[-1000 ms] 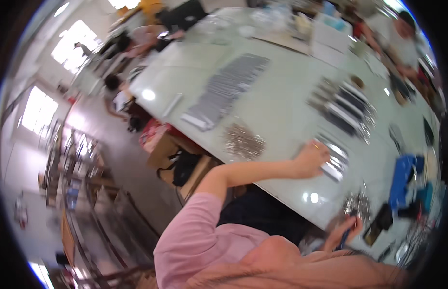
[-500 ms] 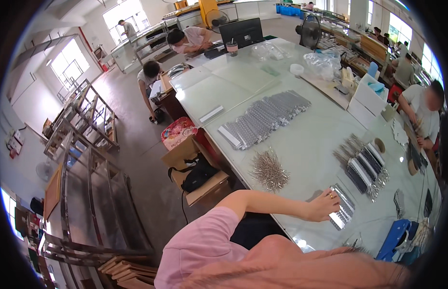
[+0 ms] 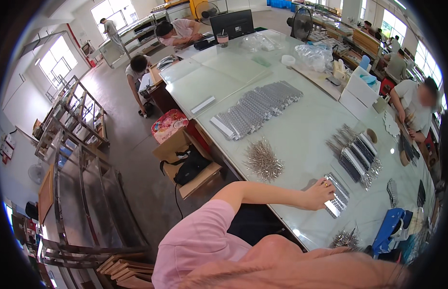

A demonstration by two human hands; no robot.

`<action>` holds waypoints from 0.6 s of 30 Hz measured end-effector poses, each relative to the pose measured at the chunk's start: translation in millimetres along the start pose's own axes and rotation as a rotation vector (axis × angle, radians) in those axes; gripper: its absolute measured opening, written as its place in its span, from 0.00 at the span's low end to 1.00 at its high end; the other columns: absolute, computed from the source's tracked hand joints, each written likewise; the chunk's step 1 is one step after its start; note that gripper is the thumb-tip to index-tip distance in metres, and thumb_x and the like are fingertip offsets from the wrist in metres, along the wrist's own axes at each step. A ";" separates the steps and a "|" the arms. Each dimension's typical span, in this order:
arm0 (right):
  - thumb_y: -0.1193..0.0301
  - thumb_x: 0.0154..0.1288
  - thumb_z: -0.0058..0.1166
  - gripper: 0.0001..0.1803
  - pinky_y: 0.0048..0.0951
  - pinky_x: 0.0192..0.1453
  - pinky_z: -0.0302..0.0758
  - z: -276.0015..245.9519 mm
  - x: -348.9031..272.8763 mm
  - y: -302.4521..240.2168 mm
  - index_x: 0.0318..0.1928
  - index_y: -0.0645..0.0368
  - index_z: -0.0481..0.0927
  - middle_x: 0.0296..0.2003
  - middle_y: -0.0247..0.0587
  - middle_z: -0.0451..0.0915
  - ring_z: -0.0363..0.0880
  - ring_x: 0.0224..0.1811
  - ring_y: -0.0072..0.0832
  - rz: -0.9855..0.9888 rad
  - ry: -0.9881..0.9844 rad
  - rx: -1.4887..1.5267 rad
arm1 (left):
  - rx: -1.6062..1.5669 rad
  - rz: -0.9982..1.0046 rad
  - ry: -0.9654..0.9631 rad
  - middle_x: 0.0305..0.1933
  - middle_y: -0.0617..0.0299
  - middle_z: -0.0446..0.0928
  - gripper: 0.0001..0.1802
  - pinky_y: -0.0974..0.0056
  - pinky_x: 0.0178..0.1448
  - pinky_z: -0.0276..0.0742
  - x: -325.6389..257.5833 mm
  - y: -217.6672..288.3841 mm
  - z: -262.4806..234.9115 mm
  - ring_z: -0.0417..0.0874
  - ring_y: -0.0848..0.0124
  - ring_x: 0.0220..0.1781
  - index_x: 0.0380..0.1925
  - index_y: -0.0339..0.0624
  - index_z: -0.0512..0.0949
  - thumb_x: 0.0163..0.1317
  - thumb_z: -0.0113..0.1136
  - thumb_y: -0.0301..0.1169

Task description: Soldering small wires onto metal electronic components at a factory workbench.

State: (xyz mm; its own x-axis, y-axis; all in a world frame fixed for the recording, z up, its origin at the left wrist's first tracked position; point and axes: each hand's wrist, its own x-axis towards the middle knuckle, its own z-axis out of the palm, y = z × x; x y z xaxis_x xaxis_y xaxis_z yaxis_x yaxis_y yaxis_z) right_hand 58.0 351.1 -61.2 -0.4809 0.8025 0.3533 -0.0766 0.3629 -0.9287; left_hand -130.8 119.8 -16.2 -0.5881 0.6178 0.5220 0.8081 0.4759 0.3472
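Observation:
My left hand (image 3: 320,194) reaches across from the lower middle and rests at the left edge of a small set of shiny silver strips (image 3: 339,198). Its fingers are bent and closed on that edge, and a ring shows on one of them. My right hand is out of sight. Just beyond the strips lies a row of black and white strips (image 3: 357,163) with thin metal pins sticking out. A heap of loose metal pins (image 3: 264,160) sits to the left of my hand, and a smaller pin heap (image 3: 346,239) is nearer to me.
A long row of grey strips (image 3: 257,110) covers the middle of the glass-topped table (image 3: 195,86). A blue tool-like object (image 3: 390,230) lies at the near right, and a white box (image 3: 359,96) stands farther back. One person (image 3: 416,106) works at the right side. An open carton (image 3: 188,166) stands left.
The whole view has shifted slightly, so the table appears farther up and left. My left hand stays at the silver strips. More of the near pin heap now shows.

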 end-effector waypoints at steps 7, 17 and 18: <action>0.67 0.74 0.52 0.14 0.29 0.43 0.77 -2.8 0.5 3.3 0.50 0.67 0.74 0.42 0.48 0.78 0.79 0.36 0.31 -0.007 -0.003 0.014 | 0.027 0.028 0.007 0.55 0.58 0.68 0.24 0.46 0.70 0.54 -3.3 4.8 -4.3 0.63 0.58 0.65 0.43 0.45 0.74 0.49 0.72 0.39; 0.68 0.74 0.51 0.14 0.29 0.44 0.78 -5.1 -0.6 8.0 0.50 0.68 0.74 0.43 0.48 0.77 0.79 0.37 0.32 0.010 -0.014 0.006 | -0.017 0.118 -0.010 0.48 0.63 0.74 0.27 0.46 0.71 0.55 -30.7 11.0 -18.8 0.70 0.63 0.62 0.52 0.46 0.73 0.51 0.69 0.36; 0.68 0.74 0.51 0.14 0.29 0.44 0.78 -4.1 -1.7 5.2 0.50 0.68 0.73 0.44 0.48 0.77 0.79 0.38 0.32 0.017 -0.009 0.023 | -0.023 0.118 -0.017 0.48 0.63 0.74 0.27 0.46 0.71 0.55 -36.7 13.5 -23.8 0.70 0.63 0.62 0.52 0.46 0.73 0.51 0.69 0.36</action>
State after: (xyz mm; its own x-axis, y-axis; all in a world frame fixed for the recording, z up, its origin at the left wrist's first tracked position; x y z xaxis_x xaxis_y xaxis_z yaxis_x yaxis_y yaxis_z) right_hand 62.1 353.6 -66.1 -0.4901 0.8040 0.3368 -0.0881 0.3387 -0.9368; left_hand -97.6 88.6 -12.2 -0.4895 0.6789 0.5472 0.8720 0.3853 0.3020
